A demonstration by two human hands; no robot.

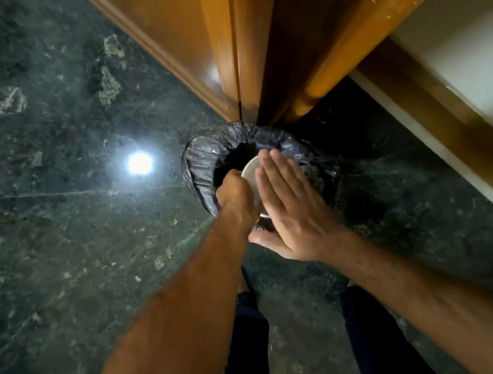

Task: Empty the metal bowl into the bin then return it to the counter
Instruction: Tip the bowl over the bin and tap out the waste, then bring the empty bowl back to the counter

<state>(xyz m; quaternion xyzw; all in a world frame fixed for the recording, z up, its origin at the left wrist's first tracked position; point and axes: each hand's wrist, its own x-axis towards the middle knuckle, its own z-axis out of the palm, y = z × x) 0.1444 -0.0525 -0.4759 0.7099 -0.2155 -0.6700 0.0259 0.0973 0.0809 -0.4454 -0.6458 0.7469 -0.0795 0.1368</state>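
Observation:
The metal bowl [251, 170] hangs tipped over the bin [203, 158], a round bin lined with a black plastic bag that stands on the floor. My left hand [235, 196] grips the bowl's rim from the left. My right hand [288, 203] is flat, fingers together and stretched out, laid against the bowl's upturned bottom. Most of the bowl is hidden behind my two hands; only a pale curved edge shows. What is inside the bin is too dark to make out.
A wooden cabinet corner [232, 63] and a turned wooden post [360, 33] rise just behind the bin. Dark green marble floor [54, 212] spreads to the left, with a lamp's reflection on it. My legs [247, 343] stand just below the bin.

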